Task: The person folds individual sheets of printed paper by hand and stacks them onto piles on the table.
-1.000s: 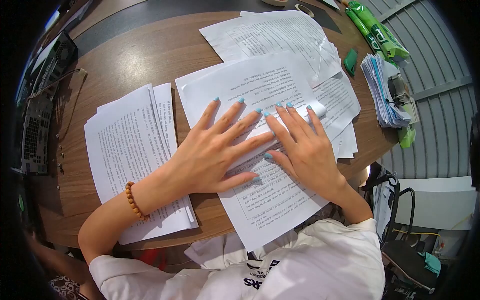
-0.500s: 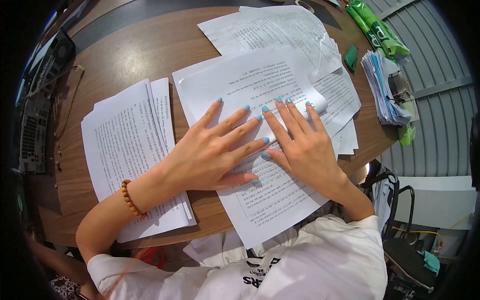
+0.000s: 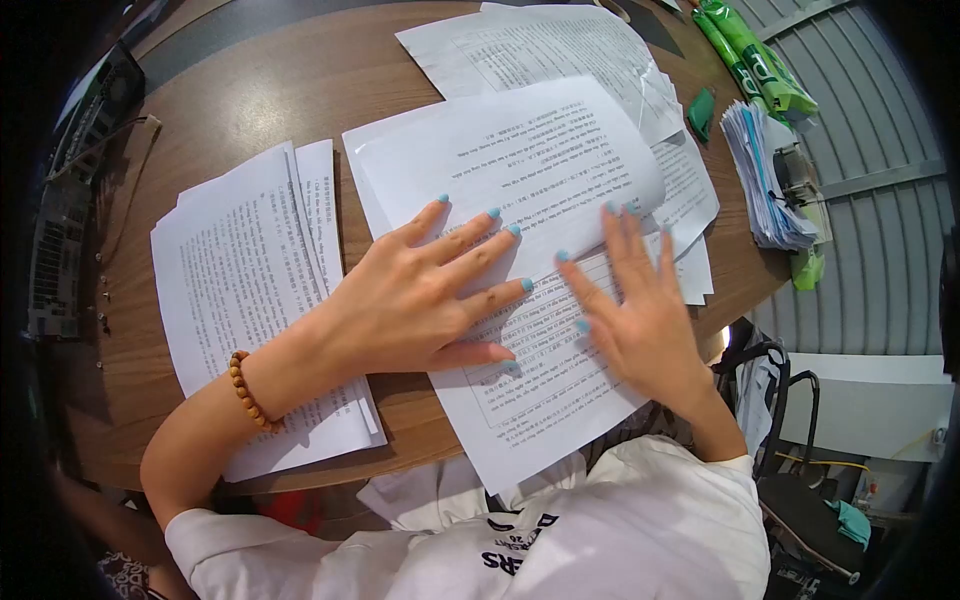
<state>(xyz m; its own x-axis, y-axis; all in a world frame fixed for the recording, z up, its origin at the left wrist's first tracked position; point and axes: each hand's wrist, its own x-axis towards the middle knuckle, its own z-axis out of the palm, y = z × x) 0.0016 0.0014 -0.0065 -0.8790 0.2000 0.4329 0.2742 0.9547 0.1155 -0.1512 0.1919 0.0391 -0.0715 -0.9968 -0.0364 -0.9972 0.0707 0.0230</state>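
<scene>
Left hand [image 3: 425, 295] spread on papers [image 3: 530, 145]; blurred right hand [image 3: 643, 325] near curled edge [image 3: 648, 188].

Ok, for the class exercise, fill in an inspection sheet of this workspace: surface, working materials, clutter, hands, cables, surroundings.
Surface: brown wood-look table, partly covered by paper.
Working materials: printed pages under the hands, the upper one curled at its right edge; paper stack to the left; loose sheets beyond.
Clutter: green object, paper bundle at right, tiny bits at left.
Hands: left hand spread on the pages; right hand open over them, blurred, contact unclear.
Cables: light cable at left.
Surroundings: grey slatted wall, dark chair at right.
</scene>
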